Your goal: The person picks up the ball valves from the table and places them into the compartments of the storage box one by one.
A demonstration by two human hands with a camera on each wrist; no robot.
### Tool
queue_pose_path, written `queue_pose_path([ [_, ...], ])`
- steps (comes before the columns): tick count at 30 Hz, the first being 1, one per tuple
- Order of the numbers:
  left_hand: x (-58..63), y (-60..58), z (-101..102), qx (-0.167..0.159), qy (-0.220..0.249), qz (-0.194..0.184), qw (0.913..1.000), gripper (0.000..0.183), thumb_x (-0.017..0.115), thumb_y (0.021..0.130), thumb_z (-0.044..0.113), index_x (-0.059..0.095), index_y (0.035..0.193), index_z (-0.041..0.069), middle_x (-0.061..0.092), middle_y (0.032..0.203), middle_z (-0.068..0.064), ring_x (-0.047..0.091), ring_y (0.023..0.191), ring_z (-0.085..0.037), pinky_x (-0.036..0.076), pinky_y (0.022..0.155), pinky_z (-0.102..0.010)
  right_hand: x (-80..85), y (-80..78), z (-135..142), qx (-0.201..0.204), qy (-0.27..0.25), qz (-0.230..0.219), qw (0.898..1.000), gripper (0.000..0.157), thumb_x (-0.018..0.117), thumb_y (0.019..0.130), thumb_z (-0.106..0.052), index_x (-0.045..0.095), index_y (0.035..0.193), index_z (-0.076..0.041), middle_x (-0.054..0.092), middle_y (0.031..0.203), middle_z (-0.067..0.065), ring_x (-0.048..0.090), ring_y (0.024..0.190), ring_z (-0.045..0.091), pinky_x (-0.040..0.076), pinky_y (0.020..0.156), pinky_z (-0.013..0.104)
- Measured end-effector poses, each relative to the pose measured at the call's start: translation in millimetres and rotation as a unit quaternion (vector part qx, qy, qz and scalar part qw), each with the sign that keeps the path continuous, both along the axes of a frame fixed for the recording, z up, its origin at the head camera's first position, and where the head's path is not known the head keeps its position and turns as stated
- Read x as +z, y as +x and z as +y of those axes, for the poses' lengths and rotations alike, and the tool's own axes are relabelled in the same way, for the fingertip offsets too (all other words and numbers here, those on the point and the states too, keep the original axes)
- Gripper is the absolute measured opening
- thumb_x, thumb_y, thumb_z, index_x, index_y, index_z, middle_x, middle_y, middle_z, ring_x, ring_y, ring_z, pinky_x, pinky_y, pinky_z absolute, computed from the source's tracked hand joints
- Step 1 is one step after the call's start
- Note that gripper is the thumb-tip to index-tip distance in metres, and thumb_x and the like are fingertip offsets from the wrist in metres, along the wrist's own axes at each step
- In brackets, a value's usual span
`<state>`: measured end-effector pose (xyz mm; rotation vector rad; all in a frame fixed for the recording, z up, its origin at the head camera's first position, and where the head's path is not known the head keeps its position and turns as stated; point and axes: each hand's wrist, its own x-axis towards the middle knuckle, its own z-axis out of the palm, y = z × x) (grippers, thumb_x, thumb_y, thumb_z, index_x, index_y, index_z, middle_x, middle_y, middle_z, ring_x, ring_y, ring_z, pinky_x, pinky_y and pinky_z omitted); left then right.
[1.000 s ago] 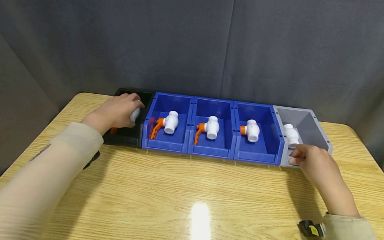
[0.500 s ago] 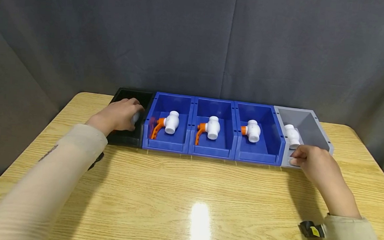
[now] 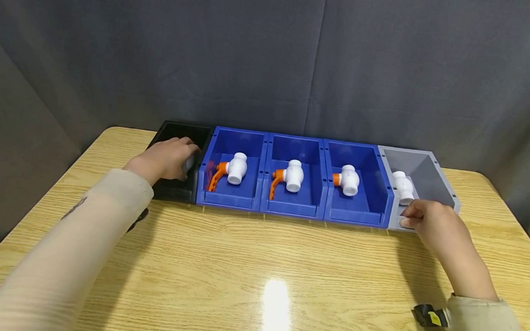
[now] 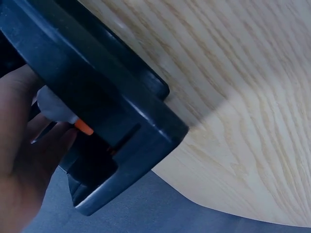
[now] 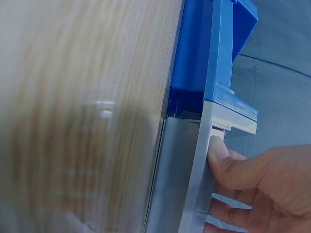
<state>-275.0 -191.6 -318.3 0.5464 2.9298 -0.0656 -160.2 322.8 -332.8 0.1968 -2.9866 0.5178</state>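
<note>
My left hand (image 3: 167, 158) is down in the black bin (image 3: 174, 194) at the left end of the row, its fingers curled round a white ball valve (image 3: 188, 163). In the left wrist view, an orange part (image 4: 83, 127) of that valve shows past the fingers. At the other end, my right hand (image 3: 436, 224) grips the front lip of the grey bin (image 3: 447, 194), thumb at the rim and fingers inside. Just beyond those fingers a white ball valve (image 3: 402, 186) lies in the grey bin; its handle is hidden.
Three blue bins stand side by side between the black and grey ones. Each holds a white ball valve: the left valve (image 3: 237, 169), middle valve (image 3: 293, 176) and right valve (image 3: 349, 181), orange parts facing left. Behind the wooden table (image 3: 222, 264) hangs a grey curtain (image 3: 271, 59).
My left hand and forearm have shifted slightly right and deeper into the black bin, and less of the valve's body shows. My right hand stays in place.
</note>
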Motion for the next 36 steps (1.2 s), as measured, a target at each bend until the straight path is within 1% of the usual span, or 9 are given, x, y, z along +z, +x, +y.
queue_pose_path([
  [7,3.6,0.5,4,0.015,0.000,-0.012,0.9998,0.065,0.082,0.079,0.010,0.054,0.137,0.000,0.049,0.139,-0.025,0.050,0.123,-0.040,0.038,0.106,-0.057,-0.2,-0.1,-1,-0.002,-0.001,0.004,1.000,0.007,0.074,0.084,-0.001,0.069,0.081,-0.004,0.069,0.077,0.012,0.060,0.071,0.029,0.043,0.065,0.043],
  [13,5.4,2.6,6,0.019,-0.003,-0.014,0.9997,0.066,0.081,0.080,0.011,0.053,0.138,-0.001,0.049,0.139,-0.025,0.049,0.123,-0.041,0.039,0.105,-0.057,-0.1,0.2,0,0.000,-0.001,0.011,1.000,0.008,0.074,0.084,-0.001,0.069,0.079,-0.004,0.069,0.076,0.011,0.059,0.069,0.027,0.043,0.063,0.042],
  [18,5.1,2.5,8,0.026,-0.001,-0.020,0.9995,0.065,0.078,0.081,0.011,0.051,0.139,-0.002,0.046,0.143,-0.026,0.046,0.127,-0.042,0.037,0.106,-0.058,-0.2,0.3,0,0.001,0.000,0.013,1.000,0.009,0.075,0.083,-0.001,0.068,0.079,-0.005,0.069,0.075,0.011,0.059,0.068,0.027,0.042,0.062,0.041],
  [22,4.6,1.7,9,0.045,0.017,-0.036,0.9982,0.066,0.074,0.083,0.010,0.048,0.142,-0.002,0.042,0.147,-0.026,0.043,0.131,-0.043,0.035,0.107,-0.059,-0.2,0.4,0,0.000,-0.001,0.012,1.000,0.009,0.075,0.083,-0.001,0.068,0.078,-0.005,0.069,0.075,0.010,0.059,0.068,0.026,0.042,0.062,0.040],
  [26,5.3,1.3,8,0.058,0.049,-0.046,0.9960,0.064,0.070,0.085,0.010,0.046,0.143,-0.002,0.044,0.145,-0.026,0.046,0.128,-0.042,0.035,0.107,-0.059,-0.3,0.5,0,0.000,-0.001,0.010,1.000,0.008,0.074,0.083,-0.001,0.069,0.079,-0.005,0.069,0.076,0.010,0.059,0.068,0.027,0.043,0.063,0.041],
  [29,6.8,1.7,8,0.063,0.067,-0.042,0.9949,0.057,0.066,0.089,0.010,0.048,0.142,-0.001,0.047,0.143,-0.024,0.048,0.126,-0.040,0.036,0.107,-0.058,-0.3,0.5,0,0.002,-0.001,0.009,1.000,0.008,0.074,0.083,-0.001,0.069,0.079,-0.005,0.069,0.076,0.010,0.059,0.069,0.027,0.043,0.063,0.041],
  [33,10.2,2.7,8,0.062,0.082,-0.012,0.9947,0.045,0.063,0.096,0.014,0.053,0.138,0.002,0.051,0.140,-0.022,0.050,0.124,-0.038,0.037,0.107,-0.056,-0.2,0.4,0,0.002,-0.001,0.009,1.000,0.007,0.074,0.084,-0.001,0.069,0.079,-0.005,0.069,0.076,0.009,0.059,0.069,0.027,0.043,0.063,0.041],
  [36,13.6,4.8,7,0.060,0.098,0.007,0.9933,0.039,0.060,0.098,0.016,0.057,0.136,0.004,0.054,0.138,-0.021,0.050,0.124,-0.037,0.037,0.107,-0.056,-0.6,0.4,-1,0.003,-0.001,0.010,1.000,0.008,0.074,0.084,-0.001,0.069,0.079,-0.006,0.069,0.075,0.009,0.059,0.069,0.027,0.042,0.063,0.041],
])
